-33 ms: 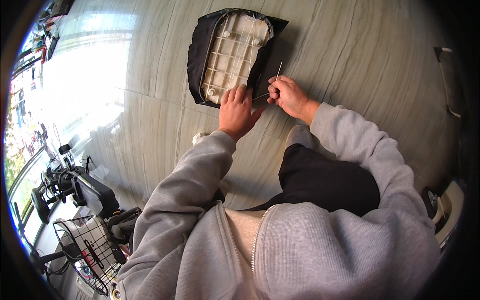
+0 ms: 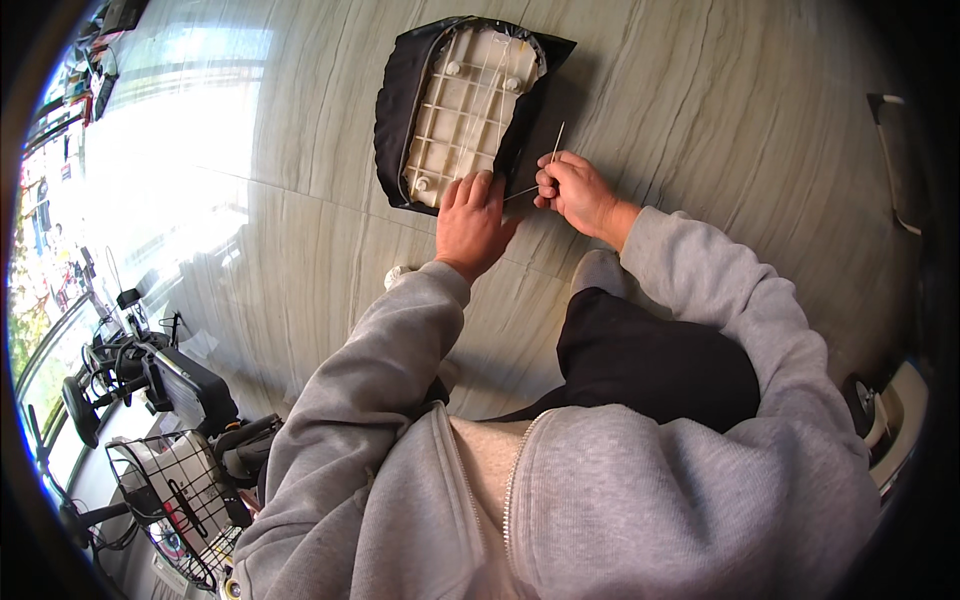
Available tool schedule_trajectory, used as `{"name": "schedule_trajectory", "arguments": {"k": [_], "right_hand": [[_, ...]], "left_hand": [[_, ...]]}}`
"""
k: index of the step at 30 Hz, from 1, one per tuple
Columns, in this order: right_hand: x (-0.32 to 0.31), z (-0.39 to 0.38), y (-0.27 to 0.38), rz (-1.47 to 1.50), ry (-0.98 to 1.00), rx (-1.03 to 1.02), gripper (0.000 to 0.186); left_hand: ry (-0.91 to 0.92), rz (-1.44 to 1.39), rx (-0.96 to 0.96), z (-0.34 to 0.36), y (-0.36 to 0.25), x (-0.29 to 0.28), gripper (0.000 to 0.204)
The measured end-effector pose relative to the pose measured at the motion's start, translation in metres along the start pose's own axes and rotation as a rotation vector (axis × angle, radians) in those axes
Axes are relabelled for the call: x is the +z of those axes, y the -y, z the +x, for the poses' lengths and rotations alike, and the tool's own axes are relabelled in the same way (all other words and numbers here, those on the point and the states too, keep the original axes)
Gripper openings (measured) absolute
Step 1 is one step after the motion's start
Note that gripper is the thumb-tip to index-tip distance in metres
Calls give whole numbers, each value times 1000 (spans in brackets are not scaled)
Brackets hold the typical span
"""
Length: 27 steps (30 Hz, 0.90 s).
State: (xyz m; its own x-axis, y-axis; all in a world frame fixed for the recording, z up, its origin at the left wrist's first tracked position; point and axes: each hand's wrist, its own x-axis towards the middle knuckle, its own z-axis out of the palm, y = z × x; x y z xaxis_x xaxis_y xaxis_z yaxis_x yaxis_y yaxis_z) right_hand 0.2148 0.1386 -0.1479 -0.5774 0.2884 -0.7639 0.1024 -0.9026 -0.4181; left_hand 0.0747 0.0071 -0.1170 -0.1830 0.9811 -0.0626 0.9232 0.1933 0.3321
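Observation:
An upturned seat (image 2: 470,110) lies on the floor, its white ribbed plastic base showing inside a black cover (image 2: 398,130), with pale cords running lengthwise across the base. My left hand (image 2: 472,228) rests with fingers extended on the lower edge of the base and cover, thumb out to the right. Right of the seat, my right hand (image 2: 572,195) is closed on a thin pale rod or cord (image 2: 558,135); one length sticks up past the fingers, and a thin line runs from the hand down-left toward the seat's edge. I cannot make out exactly what it is.
A tiled floor (image 2: 680,120) surrounds the seat. At left are a glass door, black scooter parts (image 2: 185,375) and a wire basket (image 2: 175,500). A small white object (image 2: 397,275) lies beside my left forearm. A pale wheeled object (image 2: 890,420) stands at right, below my grey-socked foot's level.

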Motion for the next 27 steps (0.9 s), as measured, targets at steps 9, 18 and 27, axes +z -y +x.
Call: {"name": "schedule_trajectory", "arguments": {"k": [9,18,27], "right_hand": [[23,-4,16,-40,127,-134,11],[34,-3,23,-86,163,-154,14],[57,8,70,-366,280,-391,14]], "left_hand": [[-90,176,-68,-12,10,16,62],[-49,306,-31,-14,30,17,54],[30,-111,16,9,42,-31,80]]}}
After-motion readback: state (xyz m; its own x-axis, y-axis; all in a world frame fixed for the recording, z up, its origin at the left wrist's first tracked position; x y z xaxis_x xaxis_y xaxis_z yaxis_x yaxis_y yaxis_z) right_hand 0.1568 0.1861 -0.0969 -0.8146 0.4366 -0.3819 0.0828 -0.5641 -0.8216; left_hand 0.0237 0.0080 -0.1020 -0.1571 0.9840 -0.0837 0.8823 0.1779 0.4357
